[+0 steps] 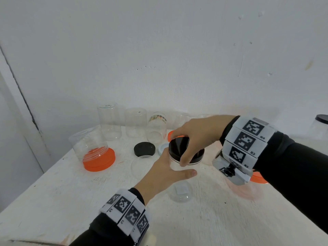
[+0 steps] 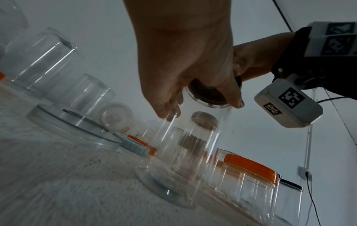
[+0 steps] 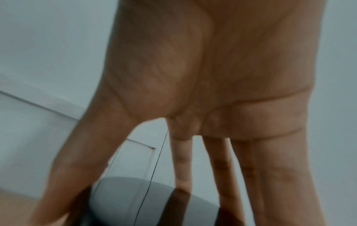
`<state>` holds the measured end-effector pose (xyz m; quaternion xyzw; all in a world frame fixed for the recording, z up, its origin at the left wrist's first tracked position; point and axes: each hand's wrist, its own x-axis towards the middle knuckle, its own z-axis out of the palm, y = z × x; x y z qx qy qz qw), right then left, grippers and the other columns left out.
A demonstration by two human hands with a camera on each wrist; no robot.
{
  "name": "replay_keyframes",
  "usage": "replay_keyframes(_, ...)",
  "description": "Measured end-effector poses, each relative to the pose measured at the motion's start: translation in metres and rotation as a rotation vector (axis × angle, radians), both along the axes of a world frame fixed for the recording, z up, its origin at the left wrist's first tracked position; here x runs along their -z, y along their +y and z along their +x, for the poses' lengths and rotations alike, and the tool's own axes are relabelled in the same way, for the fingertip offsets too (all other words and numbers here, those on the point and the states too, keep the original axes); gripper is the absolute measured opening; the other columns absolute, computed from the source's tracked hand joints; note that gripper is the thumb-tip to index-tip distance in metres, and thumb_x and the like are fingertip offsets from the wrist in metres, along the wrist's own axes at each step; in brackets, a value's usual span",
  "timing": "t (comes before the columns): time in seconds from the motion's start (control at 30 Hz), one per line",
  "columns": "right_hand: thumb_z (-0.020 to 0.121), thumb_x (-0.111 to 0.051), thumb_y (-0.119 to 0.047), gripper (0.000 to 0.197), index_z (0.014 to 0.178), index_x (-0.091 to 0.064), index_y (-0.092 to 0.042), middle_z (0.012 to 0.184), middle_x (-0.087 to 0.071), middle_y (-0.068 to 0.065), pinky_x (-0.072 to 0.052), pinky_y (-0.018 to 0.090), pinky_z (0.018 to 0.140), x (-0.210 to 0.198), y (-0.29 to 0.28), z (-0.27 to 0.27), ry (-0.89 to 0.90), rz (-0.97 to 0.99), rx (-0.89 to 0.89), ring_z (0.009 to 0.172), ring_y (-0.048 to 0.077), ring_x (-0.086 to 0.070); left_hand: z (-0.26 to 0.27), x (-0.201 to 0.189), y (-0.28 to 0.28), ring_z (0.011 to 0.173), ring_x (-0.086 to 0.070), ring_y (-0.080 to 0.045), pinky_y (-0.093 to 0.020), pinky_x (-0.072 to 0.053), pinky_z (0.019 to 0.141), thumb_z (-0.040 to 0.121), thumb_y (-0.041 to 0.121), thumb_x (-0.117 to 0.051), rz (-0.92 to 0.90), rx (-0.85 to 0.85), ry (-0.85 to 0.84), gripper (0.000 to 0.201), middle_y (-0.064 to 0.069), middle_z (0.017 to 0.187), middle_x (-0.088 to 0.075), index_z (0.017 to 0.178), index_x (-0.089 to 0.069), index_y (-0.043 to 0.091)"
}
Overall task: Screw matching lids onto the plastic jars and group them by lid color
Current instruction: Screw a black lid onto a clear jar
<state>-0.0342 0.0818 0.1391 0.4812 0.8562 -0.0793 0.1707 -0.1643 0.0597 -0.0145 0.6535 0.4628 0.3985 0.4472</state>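
Note:
A tall clear plastic jar (image 1: pixel 181 190) stands upright on the white table (image 1: pixel 71 201). My left hand (image 1: pixel 165 172) grips its upper wall, thumb towards me. A black lid (image 1: pixel 177 148) sits on the jar's mouth, and my right hand (image 1: pixel 193 139) holds the lid from above, thumb and fingers curled round its rim. The left wrist view shows the jar (image 2: pixel 183 152) from below, the lid (image 2: pixel 208 94) at its top and the left hand (image 2: pixel 183 68) round it. In the right wrist view the right hand's fingers (image 3: pixel 222 160) reach down onto the lid (image 3: pixel 135 203).
A loose black lid (image 1: pixel 144 149) and a pale lid (image 1: pixel 162 149) lie behind the jar. On the left an inverted jar rests on an orange lid (image 1: pixel 98 161). Several lidless clear jars (image 1: pixel 110 121) line the wall. An orange lid (image 1: pixel 259 178) lies under my right wrist; a black-lidded jar (image 1: pixel 321 125) stands far right.

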Motion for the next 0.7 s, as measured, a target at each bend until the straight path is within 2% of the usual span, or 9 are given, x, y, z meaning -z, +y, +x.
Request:
replay_keyframes(0.07, 0.062, -0.067, -0.074, 0.068, 0.117, -0.054, -0.035, 0.106, -0.06, -0.01, -0.054, 0.032, 0.073, 0.0044, -0.0013, -0.0019, 0.007, 0.052, 0.037, 0.081, 0.016, -0.068, -0.0006, 0.0003, 0.0, 0.12, -0.042, 0.01, -0.014, -0.035, 0.093, 0.064, 0.051, -0.084, -0.001, 0.007, -0.003, 0.087, 0.029, 0.131, -0.046, 0.133, -0.03, 0.048)
replay_keyframes(0.13, 0.062, -0.062, -0.079, 0.068, 0.109, -0.056, -0.031, 0.098, -0.061, -0.008, -0.054, 0.03, 0.068, 0.0073, -0.0019, -0.0014, 0.024, 0.083, 0.061, 0.074, 0.016, -0.067, -0.0005, -0.0007, -0.0006, 0.114, -0.04, 0.016, -0.01, -0.034, 0.086, 0.065, 0.052, -0.084, 0.003, 0.007, 0.007, 0.087, 0.035, 0.126, -0.044, 0.132, -0.028, 0.051)
replay_keyframes(0.2, 0.063, -0.065, -0.076, 0.07, 0.117, -0.053, -0.033, 0.105, -0.058, -0.012, -0.054, 0.035, 0.08, 0.0065, -0.0006, 0.0009, 0.032, 0.041, 0.064, 0.088, 0.016, -0.064, -0.0005, -0.0013, -0.0007, 0.111, -0.042, 0.019, -0.007, -0.035, 0.083, 0.065, 0.052, -0.084, 0.006, 0.002, 0.02, 0.083, 0.038, 0.122, -0.046, 0.128, -0.03, 0.054)
replay_keyframes(0.3, 0.068, -0.077, -0.055, 0.083, 0.138, -0.034, -0.046, 0.122, -0.039, -0.02, -0.043, 0.038, 0.1, 0.0008, -0.0012, 0.0032, 0.016, -0.071, 0.008, 0.118, 0.011, -0.043, -0.0008, -0.0008, -0.0005, 0.105, -0.045, 0.024, -0.002, -0.036, 0.078, 0.062, 0.051, -0.086, 0.002, -0.011, 0.006, 0.076, 0.041, 0.114, -0.05, 0.117, -0.033, 0.06)
replay_keyframes(0.4, 0.07, -0.08, -0.046, 0.083, 0.14, -0.035, -0.048, 0.124, -0.036, -0.02, -0.042, 0.038, 0.101, -0.0009, -0.0003, 0.004, 0.038, -0.063, -0.029, 0.121, 0.011, -0.04, -0.0003, -0.0003, 0.0002, 0.102, -0.043, 0.027, -0.001, -0.036, 0.076, 0.061, 0.054, -0.085, -0.004, -0.013, 0.019, 0.077, 0.044, 0.111, -0.046, 0.114, -0.031, 0.062)
replay_keyframes(0.5, 0.066, -0.076, -0.059, 0.078, 0.136, -0.043, -0.045, 0.116, -0.042, -0.021, -0.044, 0.033, 0.093, 0.0014, 0.001, 0.0034, 0.054, -0.013, -0.027, 0.11, 0.009, -0.045, 0.0001, -0.0027, 0.0001, 0.093, -0.039, 0.037, 0.006, -0.036, 0.067, 0.061, 0.056, -0.083, -0.013, -0.009, 0.043, 0.072, 0.054, 0.1, -0.044, 0.105, -0.028, 0.069)
replay_keyframes(0.57, 0.061, -0.068, -0.073, 0.073, 0.124, -0.051, -0.041, 0.109, -0.054, -0.018, -0.051, 0.035, 0.086, 0.0051, 0.0002, 0.0013, 0.051, 0.029, 0.007, 0.099, 0.013, -0.06, 0.0002, -0.0023, 0.0003, 0.095, -0.038, 0.036, 0.002, -0.036, 0.071, 0.061, 0.059, -0.082, -0.008, -0.014, 0.054, 0.075, 0.052, 0.105, -0.043, 0.107, -0.025, 0.071)
replay_keyframes(0.63, 0.059, -0.062, -0.08, 0.071, 0.114, -0.054, -0.036, 0.102, -0.06, -0.01, -0.055, 0.037, 0.079, 0.0083, -0.0012, -0.0008, 0.035, 0.071, 0.041, 0.088, 0.018, -0.067, 0.0002, -0.0027, 0.0003, 0.095, -0.035, 0.039, 0.003, -0.034, 0.072, 0.061, 0.061, -0.081, -0.006, -0.012, 0.062, 0.076, 0.054, 0.106, -0.041, 0.108, -0.023, 0.072)
replay_keyframes(0.7, 0.059, -0.061, -0.081, 0.073, 0.115, -0.052, -0.035, 0.104, -0.06, -0.01, -0.054, 0.037, 0.081, 0.0076, -0.0004, -0.0008, 0.008, 0.072, 0.054, 0.09, 0.017, -0.065, -0.0001, -0.0046, -0.0006, 0.091, -0.032, 0.042, 0.008, -0.033, 0.067, 0.06, 0.063, -0.08, -0.002, -0.009, 0.08, 0.075, 0.061, 0.099, -0.039, 0.107, -0.022, 0.072)
